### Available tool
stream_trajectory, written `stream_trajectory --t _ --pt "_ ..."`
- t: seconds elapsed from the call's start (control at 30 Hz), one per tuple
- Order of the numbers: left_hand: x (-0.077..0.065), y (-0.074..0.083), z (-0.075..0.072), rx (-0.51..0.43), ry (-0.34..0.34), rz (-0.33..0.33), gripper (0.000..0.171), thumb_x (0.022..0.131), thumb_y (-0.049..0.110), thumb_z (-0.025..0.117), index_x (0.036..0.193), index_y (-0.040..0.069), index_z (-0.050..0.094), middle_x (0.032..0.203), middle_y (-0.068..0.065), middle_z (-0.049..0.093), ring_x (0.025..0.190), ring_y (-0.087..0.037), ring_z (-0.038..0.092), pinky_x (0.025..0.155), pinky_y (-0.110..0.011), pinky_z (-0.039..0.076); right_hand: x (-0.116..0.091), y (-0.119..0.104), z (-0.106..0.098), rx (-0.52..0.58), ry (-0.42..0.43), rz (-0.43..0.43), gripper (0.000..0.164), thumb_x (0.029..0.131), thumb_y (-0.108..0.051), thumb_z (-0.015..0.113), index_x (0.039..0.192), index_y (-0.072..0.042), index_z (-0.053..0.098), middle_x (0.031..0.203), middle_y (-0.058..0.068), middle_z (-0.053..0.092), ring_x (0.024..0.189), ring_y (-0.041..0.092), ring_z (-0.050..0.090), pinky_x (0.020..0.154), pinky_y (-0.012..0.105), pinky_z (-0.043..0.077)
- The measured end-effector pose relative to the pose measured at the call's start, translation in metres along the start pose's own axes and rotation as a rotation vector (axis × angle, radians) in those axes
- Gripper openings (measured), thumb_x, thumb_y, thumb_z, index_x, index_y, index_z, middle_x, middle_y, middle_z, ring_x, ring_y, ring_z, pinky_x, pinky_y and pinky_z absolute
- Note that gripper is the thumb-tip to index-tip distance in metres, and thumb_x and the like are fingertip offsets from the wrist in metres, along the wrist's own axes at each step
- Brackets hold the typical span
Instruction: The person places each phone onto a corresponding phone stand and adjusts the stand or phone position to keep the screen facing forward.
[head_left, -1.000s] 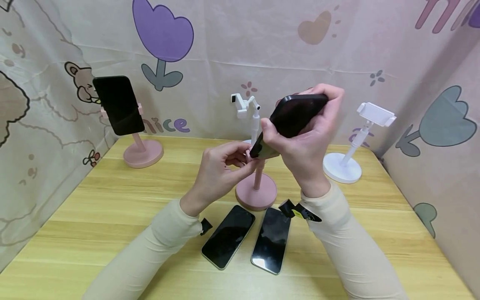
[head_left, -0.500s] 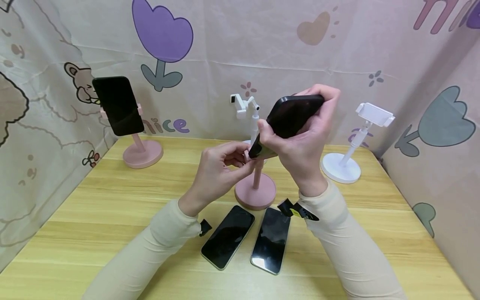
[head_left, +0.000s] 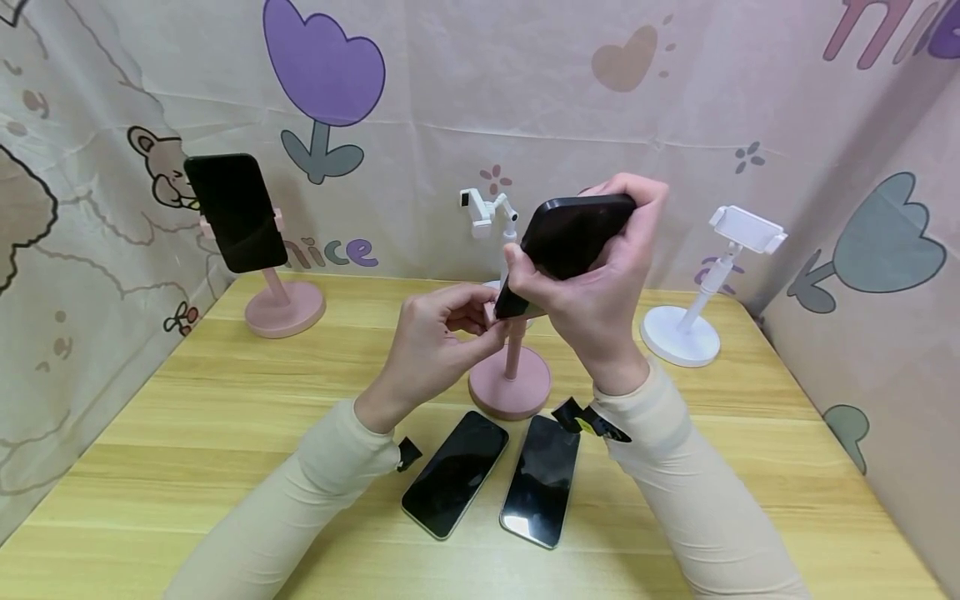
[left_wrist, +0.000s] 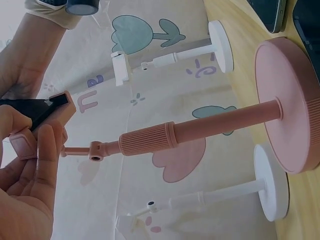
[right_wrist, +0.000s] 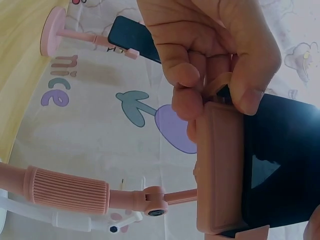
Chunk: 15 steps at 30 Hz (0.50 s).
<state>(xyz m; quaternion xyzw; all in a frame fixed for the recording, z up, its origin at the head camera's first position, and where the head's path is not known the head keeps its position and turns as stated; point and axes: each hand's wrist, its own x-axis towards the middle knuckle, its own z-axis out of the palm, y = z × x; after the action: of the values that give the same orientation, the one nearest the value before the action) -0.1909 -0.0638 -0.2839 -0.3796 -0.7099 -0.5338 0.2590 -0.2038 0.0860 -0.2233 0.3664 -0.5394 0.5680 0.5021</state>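
My right hand (head_left: 607, 283) grips a black phone (head_left: 573, 237) by its edges, thumb on the near edge. The phone's lower end sits at the holder (right_wrist: 220, 170) of the middle pink phone stand (head_left: 510, 383), tilted. My left hand (head_left: 442, 333) pinches the holder's side clamp (left_wrist: 24, 143) between thumb and fingers, with the thumb next to the phone's edge in the right wrist view. Behind the phone and hands, most of the holder is hidden in the head view. Two more phones lie on the table before the stand, the left phone (head_left: 456, 475) and the right phone (head_left: 542, 482).
At the far left, another pink stand (head_left: 285, 310) carries an upright black phone (head_left: 236, 212). A white stand (head_left: 681, 336) is at the right, its holder without a phone. Another white stand (head_left: 480, 212) rises behind the middle one. A patterned cloth (head_left: 450, 83) hangs behind the wooden table (head_left: 187, 433).
My right hand has shifted slightly left, bringing the phone's upper end left and a little down. The phone's lower end stays at the holder. My left hand keeps its pinch.
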Motion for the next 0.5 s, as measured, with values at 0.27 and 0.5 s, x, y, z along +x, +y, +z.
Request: stream_trajectory --t 0.27,0.5 --pt "-0.0007 -0.0018 -0.0008 0.006 -0.008 0.011 0.020 0.075 -0.015 0.070 0.094 -0.012 0.067 0.078 -0.014 0.065 0.065 -0.017 0.064 0.062 -0.032 0.057 -0.0001 -0.0021 -0.0006 -0.013 -0.035 -0.002 0.056 0.061 -0.004 0.076 0.101 -0.005 0.038 0.085 0.010 0.046 0.072 0.022 0.051 0.065 0.029 0.043" --pt "-0.0003 -0.0022 -0.0011 0.013 -0.007 0.030 0.020 0.076 -0.012 0.072 0.095 -0.011 0.068 0.079 -0.012 0.066 0.066 -0.017 0.063 0.061 -0.030 0.057 0.0003 -0.0031 -0.0025 -0.017 -0.062 0.001 0.056 0.062 -0.003 0.076 0.102 -0.003 0.038 0.085 0.013 0.046 0.073 0.023 0.052 0.066 0.029 0.044"
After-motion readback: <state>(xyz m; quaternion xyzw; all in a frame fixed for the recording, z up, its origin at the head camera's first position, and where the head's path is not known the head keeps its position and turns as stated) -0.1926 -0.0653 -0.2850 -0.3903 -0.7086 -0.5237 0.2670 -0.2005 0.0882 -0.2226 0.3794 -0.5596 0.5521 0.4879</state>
